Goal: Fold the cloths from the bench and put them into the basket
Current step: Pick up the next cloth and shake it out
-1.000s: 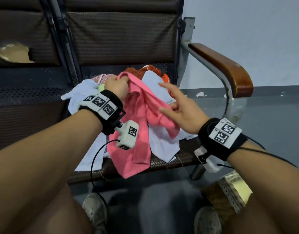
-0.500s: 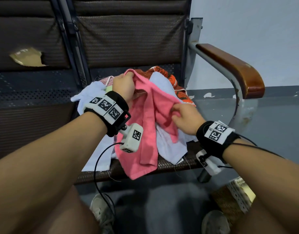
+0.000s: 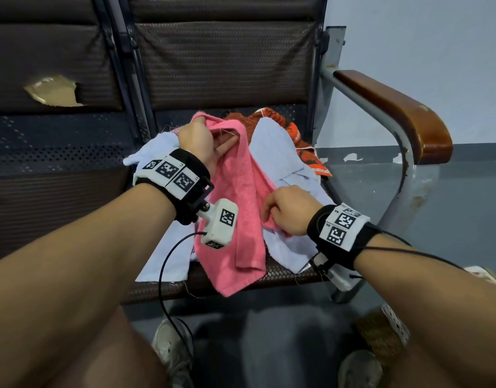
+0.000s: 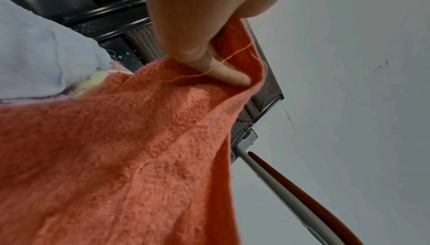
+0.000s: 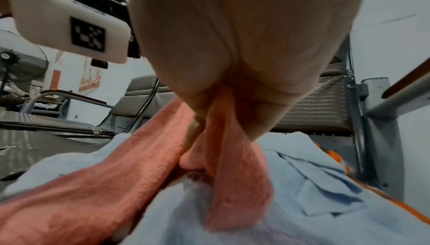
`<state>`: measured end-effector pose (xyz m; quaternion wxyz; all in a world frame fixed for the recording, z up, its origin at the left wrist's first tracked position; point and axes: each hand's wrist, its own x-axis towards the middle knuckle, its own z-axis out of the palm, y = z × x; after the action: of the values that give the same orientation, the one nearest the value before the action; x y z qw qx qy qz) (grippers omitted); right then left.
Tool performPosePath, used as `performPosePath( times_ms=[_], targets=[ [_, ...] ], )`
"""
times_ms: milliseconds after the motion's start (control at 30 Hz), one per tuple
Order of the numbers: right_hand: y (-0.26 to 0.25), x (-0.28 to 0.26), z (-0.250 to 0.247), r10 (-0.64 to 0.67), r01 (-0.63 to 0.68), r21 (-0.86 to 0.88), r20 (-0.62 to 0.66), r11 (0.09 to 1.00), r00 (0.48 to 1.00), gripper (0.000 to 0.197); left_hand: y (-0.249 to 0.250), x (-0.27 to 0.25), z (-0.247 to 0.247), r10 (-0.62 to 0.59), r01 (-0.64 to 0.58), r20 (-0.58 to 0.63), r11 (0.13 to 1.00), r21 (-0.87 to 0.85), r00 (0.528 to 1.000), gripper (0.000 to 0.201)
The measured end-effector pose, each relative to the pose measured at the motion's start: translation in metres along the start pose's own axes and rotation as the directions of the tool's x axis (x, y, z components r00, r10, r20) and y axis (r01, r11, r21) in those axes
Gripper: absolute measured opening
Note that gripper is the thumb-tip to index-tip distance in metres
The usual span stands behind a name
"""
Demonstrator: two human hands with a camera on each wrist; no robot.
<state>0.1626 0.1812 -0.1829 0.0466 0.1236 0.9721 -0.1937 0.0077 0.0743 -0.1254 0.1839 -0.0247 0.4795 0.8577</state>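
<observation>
A pink towel (image 3: 238, 208) lies over the cloth pile on the bench seat (image 3: 269, 278), its lower end hanging past the front edge. My left hand (image 3: 202, 141) pinches its top corner at the back of the seat; the left wrist view shows my thumb (image 4: 223, 68) pressed into the pink towel (image 4: 116, 157). My right hand (image 3: 286, 211) grips a bunched side edge lower down, and the pink towel (image 5: 228, 138) runs between its fingers in the right wrist view. Pale blue cloths (image 3: 280, 152) and an orange patterned cloth (image 3: 286, 121) lie beneath. The woven basket (image 3: 381, 331) stands on the floor at lower right.
A wooden armrest (image 3: 395, 113) on a grey metal post bounds the seat on the right. The dark backrest (image 3: 221, 60) rises behind the pile. A torn seat back (image 3: 53, 91) is on the left. My shoes (image 3: 171, 348) rest on the floor below the bench.
My right hand went from open fingers reaching over the pile to gripping the pink towel's side edge, then drew it toward me. My left hand kept its hold on the top corner.
</observation>
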Motion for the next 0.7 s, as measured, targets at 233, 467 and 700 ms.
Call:
performPosePath(
  times_ms=[233, 467, 700],
  targets=[
    [-0.019, 0.008, 0.026, 0.055, -0.073, -0.098, -0.175, 0.992, 0.983, 0.073, 0.005, -0.005, -0.002, -0.034, 0.036, 0.064, 0.999, -0.026, 0.997, 0.024],
    [-0.010, 0.017, 0.036, 0.158, -0.170, -0.164, -0.086, 0.972, 0.984, 0.036, 0.003, -0.001, -0.006, -0.038, 0.028, 0.089, 0.993, 0.111, 0.995, 0.021],
    [0.032, 0.008, -0.031, 0.333, -0.178, 0.363, -0.424, 0.915, 0.842, 0.032, 0.003, 0.024, -0.025, 0.038, -0.045, 0.036, 0.969, 0.242, 0.999, 0.009]
  ],
)
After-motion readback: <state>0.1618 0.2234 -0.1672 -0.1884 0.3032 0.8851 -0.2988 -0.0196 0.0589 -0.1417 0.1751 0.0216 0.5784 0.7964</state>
